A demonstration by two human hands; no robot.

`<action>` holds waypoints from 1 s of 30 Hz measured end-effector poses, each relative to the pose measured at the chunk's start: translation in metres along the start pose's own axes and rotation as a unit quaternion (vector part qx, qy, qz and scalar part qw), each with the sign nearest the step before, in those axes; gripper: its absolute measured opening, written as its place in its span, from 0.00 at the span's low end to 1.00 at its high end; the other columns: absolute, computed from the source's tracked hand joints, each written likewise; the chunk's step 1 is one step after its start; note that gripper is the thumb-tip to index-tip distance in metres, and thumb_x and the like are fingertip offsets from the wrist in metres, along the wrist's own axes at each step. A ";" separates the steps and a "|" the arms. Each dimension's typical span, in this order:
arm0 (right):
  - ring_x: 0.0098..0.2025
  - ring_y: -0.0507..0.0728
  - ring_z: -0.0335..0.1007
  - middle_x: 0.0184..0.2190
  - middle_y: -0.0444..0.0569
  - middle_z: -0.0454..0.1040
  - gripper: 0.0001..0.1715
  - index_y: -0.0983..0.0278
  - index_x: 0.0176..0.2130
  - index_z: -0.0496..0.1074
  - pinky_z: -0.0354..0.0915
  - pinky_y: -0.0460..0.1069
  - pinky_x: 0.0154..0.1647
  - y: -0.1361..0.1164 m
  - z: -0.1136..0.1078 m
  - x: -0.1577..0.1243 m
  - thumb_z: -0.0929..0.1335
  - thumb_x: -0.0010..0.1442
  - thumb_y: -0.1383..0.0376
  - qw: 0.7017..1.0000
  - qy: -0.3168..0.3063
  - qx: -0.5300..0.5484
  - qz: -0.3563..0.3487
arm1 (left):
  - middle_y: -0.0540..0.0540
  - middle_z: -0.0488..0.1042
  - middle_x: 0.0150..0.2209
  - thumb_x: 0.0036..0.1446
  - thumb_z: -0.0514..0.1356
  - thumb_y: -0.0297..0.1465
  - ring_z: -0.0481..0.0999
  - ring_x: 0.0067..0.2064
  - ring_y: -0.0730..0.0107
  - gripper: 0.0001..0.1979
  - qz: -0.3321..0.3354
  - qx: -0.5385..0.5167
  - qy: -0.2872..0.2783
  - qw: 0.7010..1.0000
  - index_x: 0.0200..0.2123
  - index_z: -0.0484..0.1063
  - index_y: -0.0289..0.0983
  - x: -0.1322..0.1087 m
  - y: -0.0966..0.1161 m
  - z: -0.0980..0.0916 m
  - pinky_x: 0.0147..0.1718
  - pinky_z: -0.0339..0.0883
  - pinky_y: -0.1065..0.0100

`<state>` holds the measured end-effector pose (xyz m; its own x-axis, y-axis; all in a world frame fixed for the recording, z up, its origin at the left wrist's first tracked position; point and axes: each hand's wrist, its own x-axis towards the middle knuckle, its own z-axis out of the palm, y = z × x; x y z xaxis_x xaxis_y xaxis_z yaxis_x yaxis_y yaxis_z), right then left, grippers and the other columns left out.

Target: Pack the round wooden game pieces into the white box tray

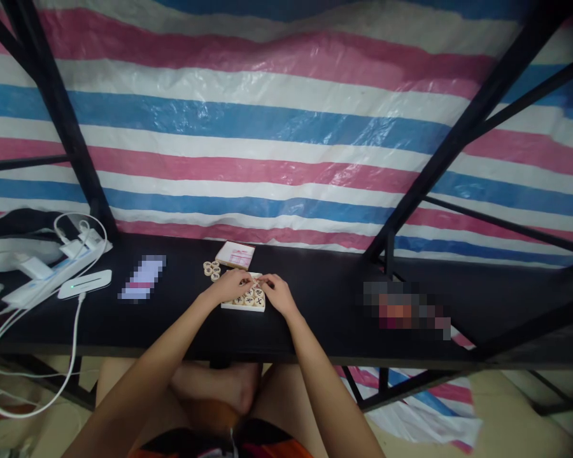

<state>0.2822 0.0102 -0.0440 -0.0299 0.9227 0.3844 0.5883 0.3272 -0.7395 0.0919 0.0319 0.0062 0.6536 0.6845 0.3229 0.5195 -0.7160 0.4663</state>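
Head view shows a small white open-topped rectangular box (243, 308) on the black tabletop (325, 305), around the middle of its length and between its front and back edges. Inside lie round pale wooden discs (249, 299) in rows, each bearing a single dark Chinese-style character, too small to read with certainty.

The left hand (232, 285) reaches over the box's left side and the right hand (277, 294) over its right far corner. Their fingers are bent inward, fingertips close together above the far part of the box; whether they grip a disc cannot be told.

Toward the back edge lies a white shallow lid-like rectangle (233, 252) with pinkish-red print, illegible here. Left of it, a cluster of loose pale wooden discs (211, 270) also carries dark characters.

Near the tabletop's left end sit a white flat rounded device (84, 284) with a small green light and a white power strip (52, 275) with plugs, no brand legible on either. Between device and discs, a pale lilac rectangle (143, 278) is pixelated.
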 end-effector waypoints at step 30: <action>0.35 0.54 0.67 0.34 0.48 0.70 0.13 0.61 0.40 0.73 0.65 0.51 0.42 -0.010 -0.003 -0.002 0.62 0.60 0.62 0.998 0.053 -0.020 -0.025 | 0.44 0.75 0.37 0.54 0.56 0.35 0.73 0.39 0.61 0.08 -0.239 0.125 0.167 0.948 0.36 0.71 0.39 -0.050 -0.053 -0.034 0.40 0.64 0.63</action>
<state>0.2792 0.0046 -0.0355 0.0239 0.8784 0.4773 0.6201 0.3614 -0.6963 0.0129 0.0403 -0.0061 0.1205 0.9144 0.3864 0.8540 -0.2939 0.4293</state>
